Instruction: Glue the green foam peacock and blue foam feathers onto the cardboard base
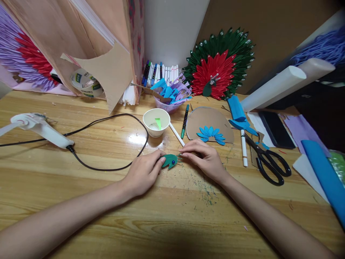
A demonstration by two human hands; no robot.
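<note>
A small green bird-head cutout [170, 160] with a dark blue bead for an eye lies just above the table at the centre. My left hand [144, 172] grips its left end between thumb and fingers. My right hand [205, 158] is closed in a pinch at the thin crest on the cutout's right end; whatever sits between those fingertips is too small to name. Just beyond the hands stands a paper cup [156, 122] with small clear beads and a bright green scrap inside. A white marker [177, 134] reaches from the cup toward my right fingers.
Cardboard [208, 120] with blue paper petals [211, 134] lies behind my right hand. Black scissors [269, 160] are at right. A glue gun [44, 129] rests at left, its black cord [107, 168] looping across the table. A bowl [168, 106] of paper strips and a green-red paper fan [221, 64] stand behind.
</note>
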